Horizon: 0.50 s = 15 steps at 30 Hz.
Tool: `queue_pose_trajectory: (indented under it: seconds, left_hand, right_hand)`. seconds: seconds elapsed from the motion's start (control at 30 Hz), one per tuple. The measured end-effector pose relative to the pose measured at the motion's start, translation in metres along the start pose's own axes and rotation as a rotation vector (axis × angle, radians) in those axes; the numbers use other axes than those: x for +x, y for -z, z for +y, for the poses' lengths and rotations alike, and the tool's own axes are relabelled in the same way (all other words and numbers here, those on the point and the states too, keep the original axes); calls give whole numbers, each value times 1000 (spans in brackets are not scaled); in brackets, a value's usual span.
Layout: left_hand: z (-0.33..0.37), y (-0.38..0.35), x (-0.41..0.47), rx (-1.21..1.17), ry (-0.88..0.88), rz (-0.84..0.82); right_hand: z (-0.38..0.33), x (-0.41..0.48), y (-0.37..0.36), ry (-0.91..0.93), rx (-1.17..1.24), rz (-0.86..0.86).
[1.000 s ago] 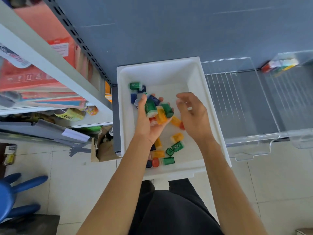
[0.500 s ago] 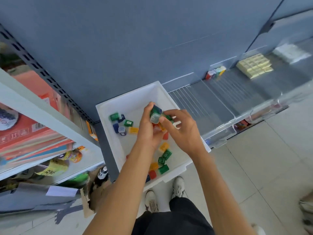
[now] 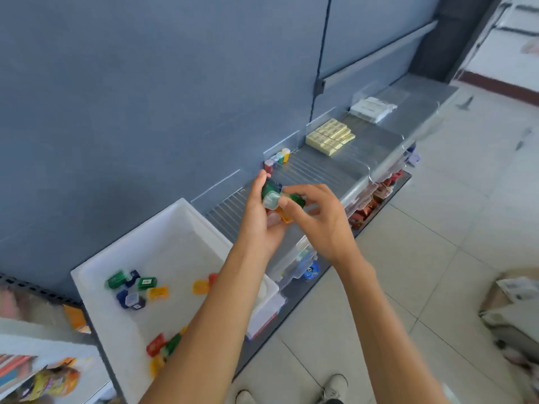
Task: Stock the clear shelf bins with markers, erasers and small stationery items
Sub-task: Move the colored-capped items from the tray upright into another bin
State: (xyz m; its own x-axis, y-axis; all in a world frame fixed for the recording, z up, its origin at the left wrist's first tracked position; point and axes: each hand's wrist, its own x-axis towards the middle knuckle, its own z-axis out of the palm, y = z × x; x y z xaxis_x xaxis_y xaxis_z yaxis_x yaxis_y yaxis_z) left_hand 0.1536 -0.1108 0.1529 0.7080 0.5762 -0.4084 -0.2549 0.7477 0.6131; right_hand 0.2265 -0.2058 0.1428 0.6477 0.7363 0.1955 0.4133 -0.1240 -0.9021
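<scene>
My left hand [image 3: 259, 220] cups a handful of small colourful plastic sharpeners [image 3: 272, 198], green, blue, orange and clear. My right hand [image 3: 318, 220] pinches a green one [image 3: 297, 199] at the top of that handful. Both hands hover over a clear shelf bin [image 3: 230, 208] to the right of the white tub [image 3: 175, 225]. Several more sharpeners [image 3: 137, 287] lie loose in the tub. One bin further right, a short row of sharpeners [image 3: 278, 158] stands against the blue back wall.
Further along the shelf, clear bins hold a block of yellow erasers [image 3: 329, 137] and white packets [image 3: 372, 107]. Packaged goods [image 3: 367, 205] sit on the lower shelf. A shelf with books stands at the left. My shoes [image 3: 335, 386] are on the tiled floor.
Both hands lifted out of the white tub with the handful and moved right, over the clear bin. The view swung right and now takes in more of the shelf.
</scene>
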Motion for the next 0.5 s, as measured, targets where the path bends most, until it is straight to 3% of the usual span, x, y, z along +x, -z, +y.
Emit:
queue_pose_trajectory:
  seconds: [0.23,0.5]
  left_hand:
    - [-55,-91,34,28,32,-53]
    - [-119,-149,71,-11,37,-29]
  right_hand:
    - [44,25,99,48,-53,121]
    - [99,45,173,33,-137,126]
